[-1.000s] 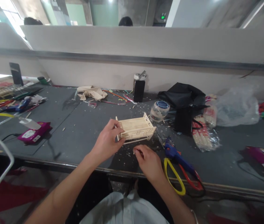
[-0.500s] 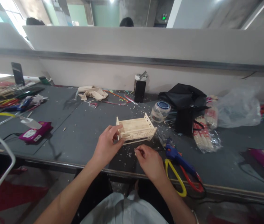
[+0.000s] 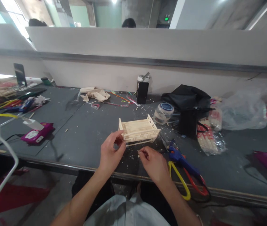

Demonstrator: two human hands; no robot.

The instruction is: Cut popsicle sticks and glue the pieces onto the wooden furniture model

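A small model of pale wooden sticks (image 3: 139, 128), shaped like a little bed with raised ends, stands on the dark table. My left hand (image 3: 111, 150) is at its near left corner, thumb and forefinger curled against the frame there. Close to the table's front edge, my right hand (image 3: 154, 163) has its fingertips pinched together on a tiny pale bit of wood (image 3: 138, 153), mostly hidden by the fingers. Just right of that hand lie a blue glue gun (image 3: 178, 157) and yellow-handled scissors or pliers (image 3: 179, 182).
Behind the model stand a clear jar with a blue lid (image 3: 163, 113) and a black phone (image 3: 143, 93). Further right are a black bag (image 3: 186, 97), packaged sticks (image 3: 207, 136) and a plastic bag (image 3: 243, 113). A purple power strip (image 3: 36, 133) sits on the left. Wood scraps are scattered about.
My left hand has drawn back slightly at the model's corner, its wrist turning more upright. My right hand keeps its pinch. The whole view has shifted a little.
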